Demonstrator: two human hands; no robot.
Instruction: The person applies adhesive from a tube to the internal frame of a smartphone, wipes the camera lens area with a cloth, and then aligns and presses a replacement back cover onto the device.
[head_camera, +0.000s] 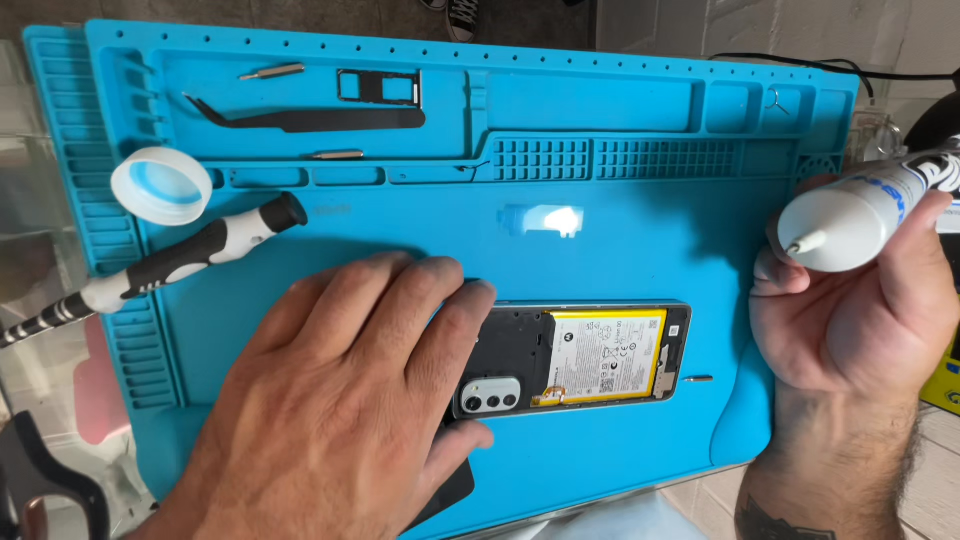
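Looking down from a head-worn camera, the view takes in a person's two bare hands over a blue silicone work mat (620, 250) on a table. The left hand (350, 400) lies palm down with its fingers spread flat across one end of an opened phone (570, 360), gripping nothing; it appears to be pressing the phone against the mat to keep it from sliding. The phone lies lengthwise near the front edge of the mat with its back cover off, so a yellow-labelled battery (605, 355) shows in the middle and a silver camera cluster (490, 393) peeks out just beside the thumb. A dark flat piece (450, 490), partly hidden under the same hand, may be the removed back cover, though this is hard to tell.

The right hand (850, 310) is raised at the right edge of the mat, apart from the phone. Its fingers are closed around a white tube (860, 215) with a narrow pointed nozzle, which is aimed leftward, toward the mat.

A black and white screwdriver (180, 260) rests on the left side of the mat, its shaft reaching off the edge. Just above it sits a round clear lid (160, 185). The moulded trays along the far edge hold black tweezers (310, 118), two small screwdriver bits (272, 71) and a thin metal card tray (378, 87), seemingly kept there so small parts do not roll away. A tiny screw (698, 379) lies on the mat just right of the phone.
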